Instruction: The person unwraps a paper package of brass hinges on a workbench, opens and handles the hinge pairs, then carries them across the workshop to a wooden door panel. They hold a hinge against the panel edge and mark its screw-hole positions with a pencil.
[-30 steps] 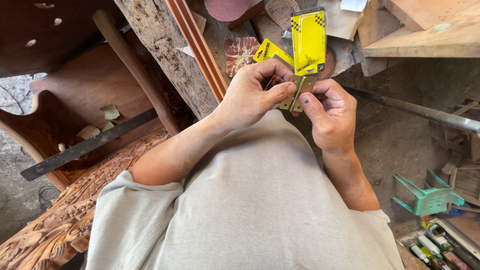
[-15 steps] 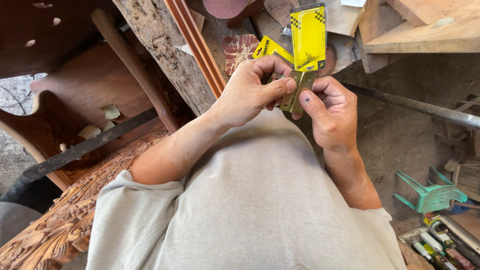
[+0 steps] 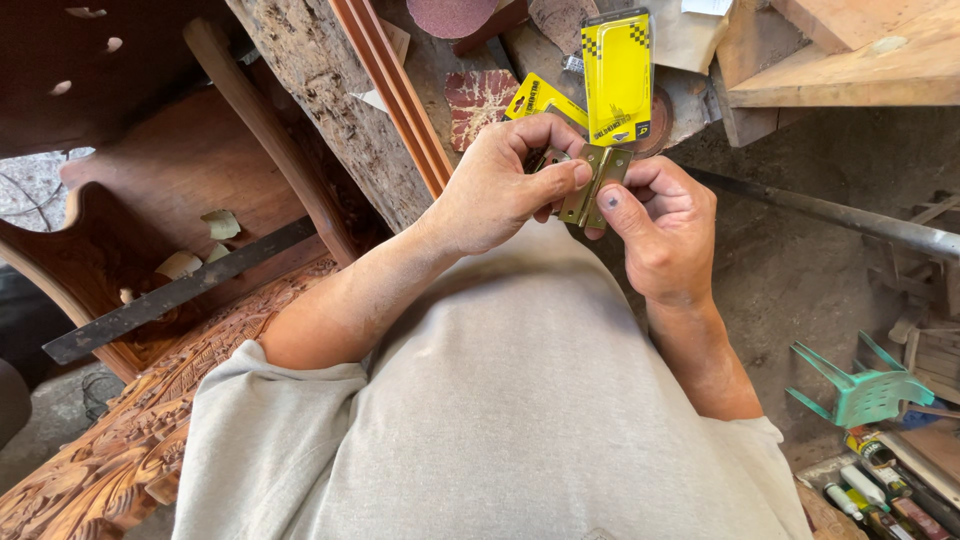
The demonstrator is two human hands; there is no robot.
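Brass-coloured metal is being held at the centre of the view: a small hinge (image 3: 594, 186) is being pinched between both hands, above the lap and in front of the grey shirt (image 3: 520, 400). The left hand (image 3: 500, 190) is being closed on it from the left, thumb tip pressed on the near leaf and the other fingers curled behind. The right hand (image 3: 660, 225) is being closed on it from the right, thumb laid against the hinge's lower edge, fingers wrapped behind. Neither hand is spread.

Touching the hinge's upper end, a yellow card pack (image 3: 617, 75) is being kept upright, apparently caught by the same fingers; a second yellow card (image 3: 540, 98) is showing just behind the left knuckles. Whether anything more is inside the pack cannot be told.

As a judgement, the handling is being done best with the pinch kept on the flat leaves rather than on the knuckle of the hinge — the leaves then stay free to swing — and with the pack kept steady so that small parts are not being shaken loose.

Further out, a rough beam (image 3: 320, 100) and thin red-brown strips (image 3: 395, 95) are lying to the left, carved wood (image 3: 130, 440) is lying by the left elbow, and a green plastic piece (image 3: 865, 390) is standing at the right — well apart.
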